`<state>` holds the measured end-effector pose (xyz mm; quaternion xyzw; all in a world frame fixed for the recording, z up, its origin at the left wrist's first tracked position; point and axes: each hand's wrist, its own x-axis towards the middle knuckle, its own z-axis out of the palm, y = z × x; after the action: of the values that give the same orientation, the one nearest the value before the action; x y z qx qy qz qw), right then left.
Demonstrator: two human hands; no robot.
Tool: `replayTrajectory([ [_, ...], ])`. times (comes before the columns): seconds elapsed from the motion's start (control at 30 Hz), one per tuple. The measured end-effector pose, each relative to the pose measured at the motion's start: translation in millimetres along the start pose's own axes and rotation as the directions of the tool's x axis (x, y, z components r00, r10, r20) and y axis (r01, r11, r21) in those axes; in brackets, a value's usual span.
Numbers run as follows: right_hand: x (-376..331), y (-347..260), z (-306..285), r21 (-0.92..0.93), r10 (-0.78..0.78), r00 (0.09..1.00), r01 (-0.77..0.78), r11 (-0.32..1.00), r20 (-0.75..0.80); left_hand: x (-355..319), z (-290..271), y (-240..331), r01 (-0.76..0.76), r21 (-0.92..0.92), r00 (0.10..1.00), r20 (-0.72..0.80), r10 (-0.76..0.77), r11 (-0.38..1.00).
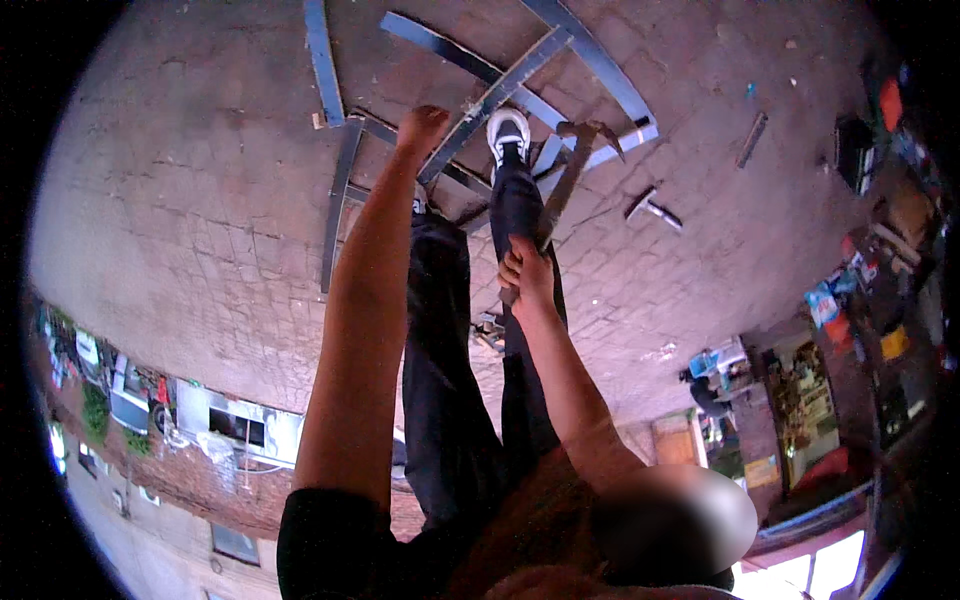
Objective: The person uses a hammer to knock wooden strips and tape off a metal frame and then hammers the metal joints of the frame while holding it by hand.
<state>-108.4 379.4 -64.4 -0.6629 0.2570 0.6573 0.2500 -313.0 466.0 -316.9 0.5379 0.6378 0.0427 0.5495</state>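
Observation:
My right hand (527, 272) is wrapped round the handle of a claw hammer (566, 190), above my right leg. Its head points away from me, over the frame. Farther off, my left hand (425, 126) is closed, low over the dark slatted frame (500, 85) on the ground. It is beside a diagonal slat; the fingers are curled, and whatever they may hold is hidden. My right shoe (508, 130) stands among the frame's slats; the other is mostly hidden by my left arm.
Loose slats (322, 60) lie near the frame's far left. To the right on the brick paving (200, 170) are a T-shaped tool (655, 208) and a short bar (752, 140). Mixed clutter (850, 285) lines the right side.

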Motion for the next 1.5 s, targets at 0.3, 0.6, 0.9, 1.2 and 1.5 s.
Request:
replayTrajectory([
  [0.3, -55.9, 30.2, 11.6, 0.262, -0.043, 0.99, 0.007, 0.965, 0.131, -14.1, 0.7, 76.4, -0.183, 0.096, 0.982, 0.075, 0.176, 0.978],
  [0.6, -17.5, -25.1, 12.7, 0.17, -0.018, 0.992, -0.004, 0.985, 0.126, 50.4, 47.8, 45.9, -0.249, 0.24, 0.957, 0.211, 0.2, 0.938],
  [0.9, 37.5, -46.3, -9.8, 0.253, 0.22, 0.965, -0.25, 0.935, 0.14, 271.3, 178.9, 63.6, 0.015, 0.397, 0.948, -0.297, 0.113, 0.918],
  [1.2, 51.9, -8.6, -8.5, 0.178, 0.193, 0.979, -0.18, 0.967, -0.058, 262.9, 134.6, 84.0, 0.166, 0.242, 0.98, 0.069, -0.187, 0.956],
  [1.5, 103.3, 0.5, 15.3, 0.278, 0.035, 0.991, 0.004, 0.961, -0.133, 252.4, 132.5, 78.6, 0.039, -0.094, 0.998, -0.037, -0.043, 0.995],
])
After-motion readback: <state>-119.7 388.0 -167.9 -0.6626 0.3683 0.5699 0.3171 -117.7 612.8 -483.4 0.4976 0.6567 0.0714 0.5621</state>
